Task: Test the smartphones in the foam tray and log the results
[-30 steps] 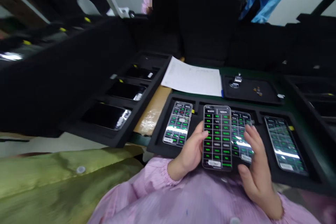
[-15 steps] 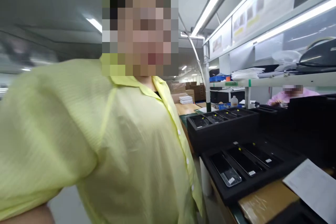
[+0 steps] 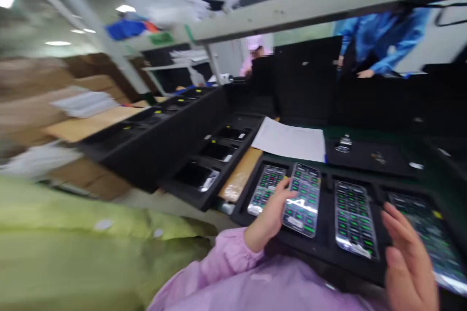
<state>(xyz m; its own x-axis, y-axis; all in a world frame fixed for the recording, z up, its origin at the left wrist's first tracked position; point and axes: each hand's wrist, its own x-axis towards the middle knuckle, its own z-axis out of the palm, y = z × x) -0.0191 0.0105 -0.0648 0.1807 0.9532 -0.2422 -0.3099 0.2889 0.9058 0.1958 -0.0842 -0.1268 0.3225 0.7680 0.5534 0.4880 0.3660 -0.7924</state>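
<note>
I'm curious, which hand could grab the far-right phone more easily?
Probably the right hand: it is open and right beside that phone, while the left hand is busy gripping another phone.

Phone [image 3: 302, 199] in left hand [image 3: 266, 216]

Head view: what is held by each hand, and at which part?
The left hand grips a smartphone by its left edge; the right hand holds nothing.

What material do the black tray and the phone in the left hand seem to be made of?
The black tray looks like matte foam, without shine; it may be plastic. The phone looks glass-fronted and glossy, with a bright reflected streak.
</note>
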